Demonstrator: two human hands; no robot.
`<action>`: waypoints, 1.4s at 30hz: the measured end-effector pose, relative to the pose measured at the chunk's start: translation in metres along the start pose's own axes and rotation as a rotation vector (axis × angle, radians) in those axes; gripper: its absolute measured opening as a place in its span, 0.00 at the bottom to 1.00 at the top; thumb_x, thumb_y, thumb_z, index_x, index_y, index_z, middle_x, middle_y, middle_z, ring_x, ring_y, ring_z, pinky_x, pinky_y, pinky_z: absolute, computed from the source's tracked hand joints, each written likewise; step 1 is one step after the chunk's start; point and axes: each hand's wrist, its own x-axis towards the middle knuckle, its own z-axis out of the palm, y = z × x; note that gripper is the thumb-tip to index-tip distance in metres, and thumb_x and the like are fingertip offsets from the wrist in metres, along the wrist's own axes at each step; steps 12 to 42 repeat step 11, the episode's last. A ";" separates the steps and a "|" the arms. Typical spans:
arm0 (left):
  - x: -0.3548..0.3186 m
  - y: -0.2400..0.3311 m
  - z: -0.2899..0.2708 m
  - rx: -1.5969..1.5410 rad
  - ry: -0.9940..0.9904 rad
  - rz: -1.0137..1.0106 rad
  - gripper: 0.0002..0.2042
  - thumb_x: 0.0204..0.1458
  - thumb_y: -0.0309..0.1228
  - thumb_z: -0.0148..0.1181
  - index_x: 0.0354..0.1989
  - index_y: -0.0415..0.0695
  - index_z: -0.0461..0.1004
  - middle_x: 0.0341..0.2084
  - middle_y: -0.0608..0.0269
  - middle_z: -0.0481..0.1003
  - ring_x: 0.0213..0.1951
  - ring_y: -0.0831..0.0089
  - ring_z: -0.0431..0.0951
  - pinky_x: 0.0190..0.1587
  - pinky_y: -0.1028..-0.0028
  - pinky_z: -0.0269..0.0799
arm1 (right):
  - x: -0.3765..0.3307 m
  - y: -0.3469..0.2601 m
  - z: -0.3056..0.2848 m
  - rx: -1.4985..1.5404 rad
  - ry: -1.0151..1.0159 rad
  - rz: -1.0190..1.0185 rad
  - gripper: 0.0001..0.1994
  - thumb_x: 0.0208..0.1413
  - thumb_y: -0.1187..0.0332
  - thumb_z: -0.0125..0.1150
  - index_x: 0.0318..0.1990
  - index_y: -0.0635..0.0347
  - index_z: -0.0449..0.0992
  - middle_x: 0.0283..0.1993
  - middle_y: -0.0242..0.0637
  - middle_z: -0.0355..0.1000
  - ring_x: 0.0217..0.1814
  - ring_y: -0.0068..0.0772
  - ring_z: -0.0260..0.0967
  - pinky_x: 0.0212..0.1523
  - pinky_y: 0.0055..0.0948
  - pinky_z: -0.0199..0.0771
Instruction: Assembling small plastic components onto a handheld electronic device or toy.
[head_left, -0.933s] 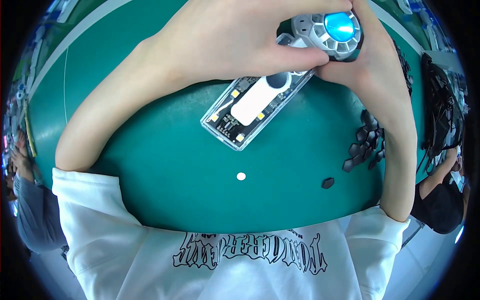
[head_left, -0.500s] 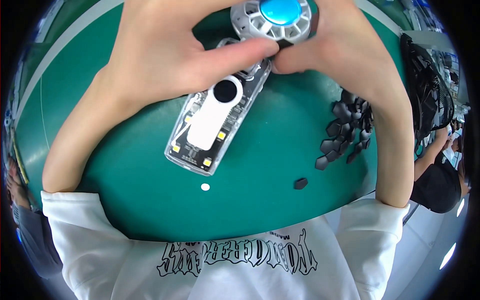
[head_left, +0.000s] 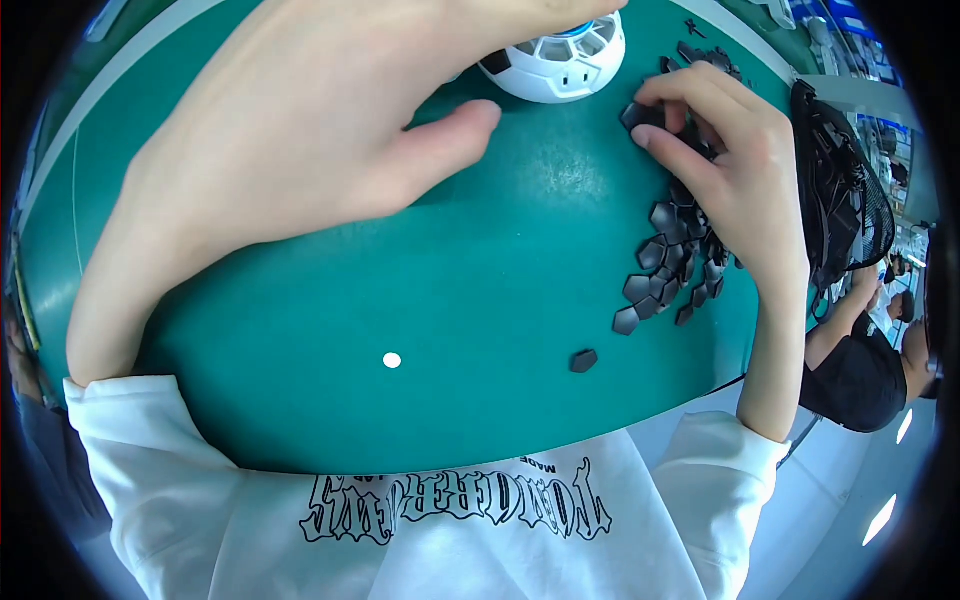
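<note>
At the top middle is a white ball-shaped shell [head_left: 572, 78] with open cells and a bit of blue on top. My left hand [head_left: 330, 110] reaches over it, index finger along its top. Its thumb is apart from the shell, and the other fingers are hidden or beyond the upper edge. At the right, my right hand [head_left: 735, 150] is closed, thumb and fingertips pinching a black five-sided piece [head_left: 640, 115] over a heap of similar black pieces [head_left: 670, 235]. The clear casing with a circuit board is not visible now.
A single black piece [head_left: 583, 361] and a small white disc [head_left: 392, 360] lie apart on the green table [head_left: 480, 290]. Past its right edge hangs a black mesh bag [head_left: 850, 190]. Another person [head_left: 870, 370] is beyond it at the right.
My right hand has left the shell and moved right to the black pieces, pinching one. The shell has turned to show its side. The clear casing has gone from its place on the table.
</note>
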 end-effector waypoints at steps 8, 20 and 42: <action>-0.011 -0.004 0.002 0.079 0.042 -0.038 0.35 0.49 0.28 0.63 0.70 0.41 0.64 0.59 0.38 0.69 0.48 0.49 0.80 0.43 0.65 0.80 | -0.028 -0.025 -0.005 -0.256 0.304 -0.464 0.10 0.34 0.73 0.73 0.30 0.59 0.82 0.30 0.33 0.71 0.29 0.36 0.70 0.26 0.32 0.72; -0.013 -0.006 0.004 0.096 0.040 -0.016 0.36 0.49 0.29 0.64 0.72 0.49 0.63 0.61 0.40 0.67 0.48 0.51 0.81 0.46 0.64 0.80 | -0.042 -0.036 -0.006 -0.272 0.280 -0.469 0.19 0.27 0.75 0.68 0.36 0.57 0.86 0.32 0.32 0.75 0.30 0.40 0.72 0.28 0.33 0.75; -0.013 -0.006 0.004 0.096 0.040 -0.016 0.36 0.49 0.29 0.64 0.72 0.49 0.63 0.61 0.40 0.67 0.48 0.51 0.81 0.46 0.64 0.80 | -0.042 -0.036 -0.006 -0.272 0.280 -0.469 0.19 0.27 0.75 0.68 0.36 0.57 0.86 0.32 0.32 0.75 0.30 0.40 0.72 0.28 0.33 0.75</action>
